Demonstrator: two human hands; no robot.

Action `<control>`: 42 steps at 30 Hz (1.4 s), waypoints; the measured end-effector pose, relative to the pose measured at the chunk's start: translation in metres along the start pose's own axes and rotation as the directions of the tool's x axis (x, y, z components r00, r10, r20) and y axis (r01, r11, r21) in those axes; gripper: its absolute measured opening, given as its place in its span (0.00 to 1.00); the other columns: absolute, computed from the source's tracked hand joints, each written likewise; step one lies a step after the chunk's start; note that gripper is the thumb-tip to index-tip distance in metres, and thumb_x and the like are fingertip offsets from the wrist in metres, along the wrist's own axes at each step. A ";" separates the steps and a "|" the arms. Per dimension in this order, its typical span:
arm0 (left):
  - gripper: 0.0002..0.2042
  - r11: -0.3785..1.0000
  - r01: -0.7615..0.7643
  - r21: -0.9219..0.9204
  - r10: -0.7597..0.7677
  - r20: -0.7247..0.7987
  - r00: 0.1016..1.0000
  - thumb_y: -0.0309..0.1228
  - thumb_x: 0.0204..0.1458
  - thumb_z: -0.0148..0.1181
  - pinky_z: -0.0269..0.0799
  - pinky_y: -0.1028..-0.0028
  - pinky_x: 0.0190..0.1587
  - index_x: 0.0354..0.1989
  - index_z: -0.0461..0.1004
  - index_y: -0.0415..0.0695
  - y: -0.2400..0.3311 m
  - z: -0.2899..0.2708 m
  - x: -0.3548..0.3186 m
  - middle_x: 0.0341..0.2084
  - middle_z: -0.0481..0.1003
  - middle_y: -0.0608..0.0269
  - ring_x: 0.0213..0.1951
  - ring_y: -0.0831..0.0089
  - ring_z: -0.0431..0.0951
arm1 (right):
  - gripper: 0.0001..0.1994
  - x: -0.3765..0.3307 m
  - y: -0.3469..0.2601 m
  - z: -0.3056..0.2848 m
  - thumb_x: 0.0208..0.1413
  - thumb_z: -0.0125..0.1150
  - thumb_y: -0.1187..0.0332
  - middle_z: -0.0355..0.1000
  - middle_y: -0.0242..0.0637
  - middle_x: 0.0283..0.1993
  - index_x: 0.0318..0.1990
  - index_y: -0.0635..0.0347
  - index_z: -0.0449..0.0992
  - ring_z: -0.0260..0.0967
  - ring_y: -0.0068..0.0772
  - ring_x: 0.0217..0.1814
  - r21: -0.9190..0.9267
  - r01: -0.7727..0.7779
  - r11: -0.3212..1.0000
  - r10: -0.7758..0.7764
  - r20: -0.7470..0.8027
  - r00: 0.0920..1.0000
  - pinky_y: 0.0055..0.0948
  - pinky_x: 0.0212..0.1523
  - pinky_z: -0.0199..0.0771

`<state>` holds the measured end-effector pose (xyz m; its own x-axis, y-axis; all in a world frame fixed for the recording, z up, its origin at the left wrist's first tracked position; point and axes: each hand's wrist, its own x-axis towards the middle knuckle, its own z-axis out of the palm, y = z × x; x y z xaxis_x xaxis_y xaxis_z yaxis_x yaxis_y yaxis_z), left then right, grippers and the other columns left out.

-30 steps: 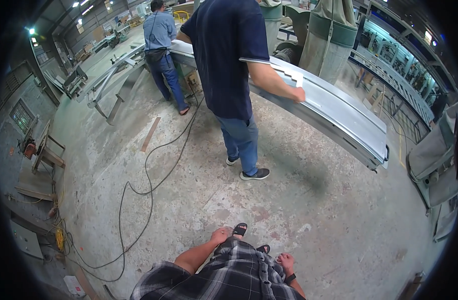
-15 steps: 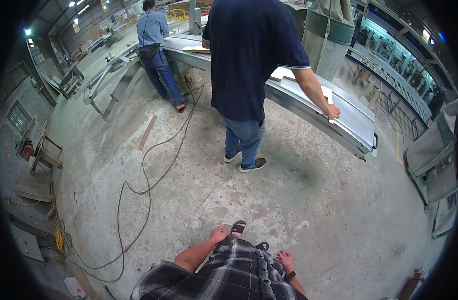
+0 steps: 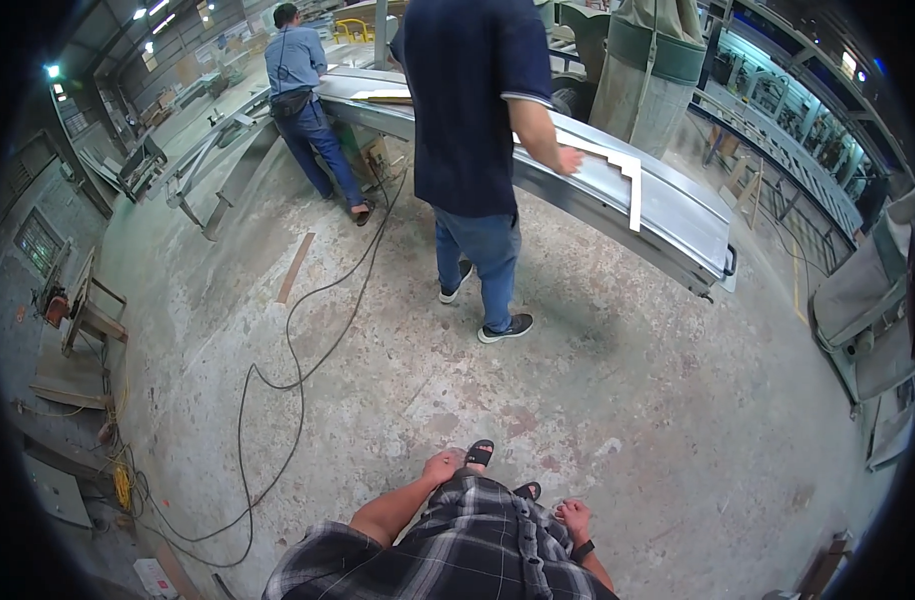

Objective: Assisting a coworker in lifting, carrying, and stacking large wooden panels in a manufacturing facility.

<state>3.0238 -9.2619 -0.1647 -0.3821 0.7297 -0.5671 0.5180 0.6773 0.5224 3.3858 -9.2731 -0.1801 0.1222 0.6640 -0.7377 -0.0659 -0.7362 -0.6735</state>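
My left hand (image 3: 443, 466) hangs beside my left thigh, near my sandalled foot, its fingers loosely curled in. On the other side, my right hand (image 3: 574, 515) is held by my hip with the fingers bent toward the palm and a dark band on the wrist. I see nothing in either hand. Ahead of me a person in a dark shirt (image 3: 470, 110) stands at a long silver sliding machine table (image 3: 683, 200). That person's right hand (image 3: 570, 160) is over the table, apart from the white piece with a stepped edge (image 3: 635, 195) lying there.
Another person in blue (image 3: 296, 75) works at the table's far left end. A black cable (image 3: 296, 350) loops across the floor on my left, near a brown strip (image 3: 296, 268). Wooden stands (image 3: 96, 320) line the left wall; a fabric dust-collector bag (image 3: 643, 110) stands behind the table.
The dark-shirted person has shifted left and drawn the right hand back from the table's end, uncovering the white stepped piece. The table's near end has moved left. My hands have barely moved.
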 end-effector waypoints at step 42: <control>0.12 0.992 -0.123 0.004 0.123 0.022 0.992 0.40 0.39 0.48 0.67 0.76 0.28 0.29 0.73 0.49 -0.016 0.027 0.029 0.15 0.72 0.63 0.21 0.75 0.73 | 0.08 0.022 0.002 -0.014 0.42 0.51 0.75 0.68 0.34 0.23 0.34 0.61 0.68 0.65 0.23 0.21 -0.056 0.036 0.998 -0.035 0.023 0.999 0.19 0.17 0.64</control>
<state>3.0254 -9.2537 -0.2066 -0.2990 0.8049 -0.5125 0.5637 0.5824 0.5857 3.4017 -9.2622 -0.1972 0.1020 0.6919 -0.7148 -0.0055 -0.7181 -0.6959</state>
